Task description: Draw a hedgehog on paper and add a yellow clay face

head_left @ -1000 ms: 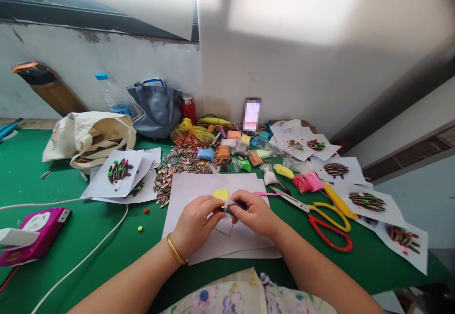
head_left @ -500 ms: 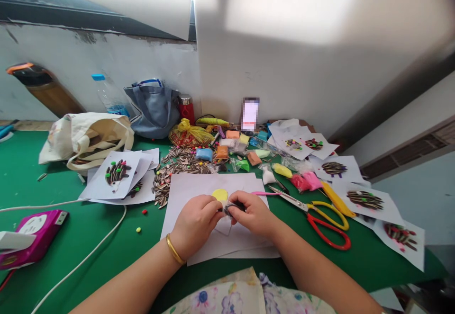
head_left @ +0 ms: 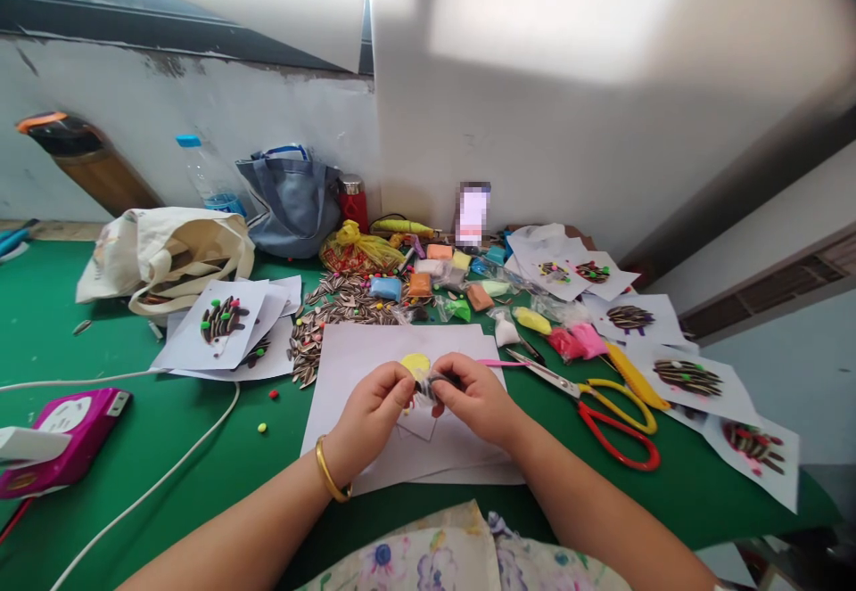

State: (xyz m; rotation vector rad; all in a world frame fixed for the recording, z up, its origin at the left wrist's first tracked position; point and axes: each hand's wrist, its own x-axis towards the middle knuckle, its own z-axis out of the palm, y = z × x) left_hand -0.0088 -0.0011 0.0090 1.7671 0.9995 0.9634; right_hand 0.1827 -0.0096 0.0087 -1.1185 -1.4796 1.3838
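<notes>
My left hand (head_left: 370, 411) and my right hand (head_left: 477, 397) meet over a stack of white paper (head_left: 354, 350). Between their fingertips is a small clear plastic packet (head_left: 426, 389) with something dark in it, partly hidden by the fingers. My left thumb and forefinger pinch one side of it, and my right fingers close round the other. Just behind the packet lies a flat yellow round piece (head_left: 415, 362), its lower part covered. A small white paper (head_left: 419, 426) shows below the fingers.
Scissors (head_left: 568, 386) with red and yellow handles lie to the right. Striped seeds (head_left: 334, 306) and bagged coloured clay (head_left: 533, 320) spread behind the paper. Cards with seed pictures (head_left: 224, 328) sit on both sides. A white cable (head_left: 167, 475) and purple power strip (head_left: 60, 435) are left.
My left hand's fingers have turned and moved slightly left, so more of the clear packet shows between the hands. My right hand stays nearly in place.
</notes>
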